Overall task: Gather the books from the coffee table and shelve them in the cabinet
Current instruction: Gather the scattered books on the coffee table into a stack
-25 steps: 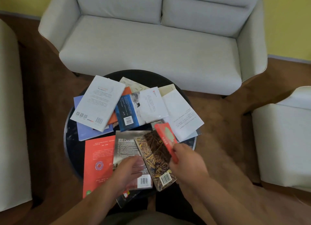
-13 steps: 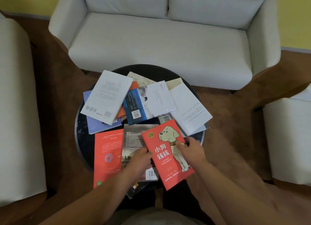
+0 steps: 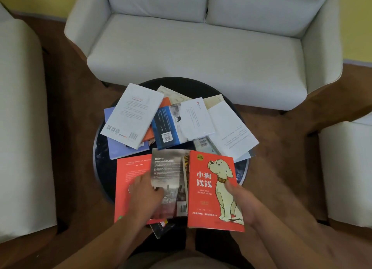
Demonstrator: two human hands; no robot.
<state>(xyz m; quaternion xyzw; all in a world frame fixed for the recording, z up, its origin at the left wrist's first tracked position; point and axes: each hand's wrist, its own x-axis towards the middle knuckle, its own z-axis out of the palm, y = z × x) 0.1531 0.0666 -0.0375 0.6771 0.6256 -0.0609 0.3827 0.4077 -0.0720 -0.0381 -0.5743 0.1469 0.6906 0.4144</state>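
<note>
One blurred left hand (image 3: 145,197), grip unreadable, covers the grey book (image 3: 170,174). Right hand (image 3: 246,203) clasps the dog book (image 3: 203,200), now squared beside it.

The round black tabletop (image 3: 187,84) is viewed steeply from close above by one head-worn camera, faced toward the pale grey sofa (image 3: 197,47).

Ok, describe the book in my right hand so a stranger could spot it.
Find the round black coffee table before the pale sofa. At its near edge the right hand holds a red book. Only its cover shows a cartoon dog.
</note>
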